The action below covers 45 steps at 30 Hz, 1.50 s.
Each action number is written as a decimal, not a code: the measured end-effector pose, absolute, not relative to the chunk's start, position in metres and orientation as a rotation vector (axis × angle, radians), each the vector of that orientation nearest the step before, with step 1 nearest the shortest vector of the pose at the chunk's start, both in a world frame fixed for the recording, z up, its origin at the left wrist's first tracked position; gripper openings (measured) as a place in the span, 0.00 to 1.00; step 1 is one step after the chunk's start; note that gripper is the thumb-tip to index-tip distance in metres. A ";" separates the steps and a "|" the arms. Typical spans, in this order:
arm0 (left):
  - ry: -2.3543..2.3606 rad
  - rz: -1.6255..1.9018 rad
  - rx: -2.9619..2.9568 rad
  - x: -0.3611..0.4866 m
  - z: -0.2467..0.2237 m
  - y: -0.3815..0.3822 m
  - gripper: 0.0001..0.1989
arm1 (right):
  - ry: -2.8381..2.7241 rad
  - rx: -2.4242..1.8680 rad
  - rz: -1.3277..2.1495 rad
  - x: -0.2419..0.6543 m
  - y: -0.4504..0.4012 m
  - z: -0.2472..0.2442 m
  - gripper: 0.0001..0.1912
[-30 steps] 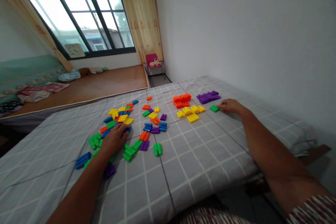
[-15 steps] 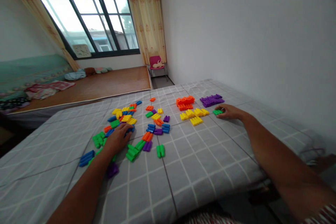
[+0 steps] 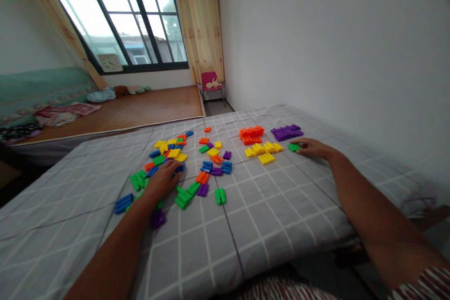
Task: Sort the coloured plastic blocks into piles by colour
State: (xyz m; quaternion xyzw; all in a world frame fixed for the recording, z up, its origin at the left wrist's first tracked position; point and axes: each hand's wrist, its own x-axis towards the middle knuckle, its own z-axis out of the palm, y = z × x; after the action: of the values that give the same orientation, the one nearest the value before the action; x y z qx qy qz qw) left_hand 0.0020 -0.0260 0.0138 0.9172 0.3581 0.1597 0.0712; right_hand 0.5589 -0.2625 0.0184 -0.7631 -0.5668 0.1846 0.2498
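Fingers of the right hand sit a little further back on the green block than in the earlier frame, so more of its left part now shows; in that frame they covered more of it. The left hand has stayed over the same spot in the mixed pile, and the rows of sorted blocks have kept their places, the whole view having shifted only slightly.

The green block lies at the tips of the right thumb and fingers, which are in a narrow pinch around its right end. It is low over the checked cloth or resting on it; which of these cannot be told. Just to its left, with a small gap, are the yellow blocks. The purple blocks lie beyond it, and the orange blocks beyond the yellow ones.

The left hand is palm down with its thumb and fingers bent, close to a blue block that is partly hidden by the fingers. Whether it grips that block cannot be told. Scattered blocks of several colours lie around this hand, and a separate pale-striped green piece lies nearer the person, between the two hands.
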 end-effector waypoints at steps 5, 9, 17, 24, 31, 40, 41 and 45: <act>1.110 0.457 2.760 0.003 0.019 -0.036 0.18 | -1.500 -2.140 0.410 0.574 -0.260 0.013 0.31; 1.205 0.569 2.680 -0.004 0.025 -0.031 0.16 | -1.544 -2.130 -0.075 0.549 -0.237 0.040 0.24; 1.351 1.001 2.335 -0.034 0.032 -0.006 0.17 | -2.126 -1.630 0.385 0.336 -0.169 0.112 0.19; 1.650 1.265 1.968 -0.091 0.033 0.015 0.19 | -2.521 -1.305 0.346 0.190 -0.078 0.079 0.15; 1.785 0.856 1.881 -0.108 0.014 0.014 0.12 | -2.652 -1.256 0.192 0.089 -0.009 0.046 0.18; 1.547 1.131 1.576 -0.107 0.007 0.020 0.29 | -2.668 -1.267 0.120 0.061 0.011 0.042 0.25; 1.484 1.175 1.505 -0.106 0.007 0.020 0.28 | -2.625 -1.272 0.108 0.065 0.010 0.047 0.23; 1.372 1.219 1.466 -0.102 0.008 0.020 0.18 | -2.457 -1.356 0.101 0.101 -0.007 0.064 0.15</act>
State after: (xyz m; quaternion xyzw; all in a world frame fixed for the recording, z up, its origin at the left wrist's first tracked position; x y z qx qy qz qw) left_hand -0.1025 0.0203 0.0081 0.5757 0.5387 0.4789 0.3861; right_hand 0.1005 -0.0074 0.0639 -0.4761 -0.8628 0.0356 0.1662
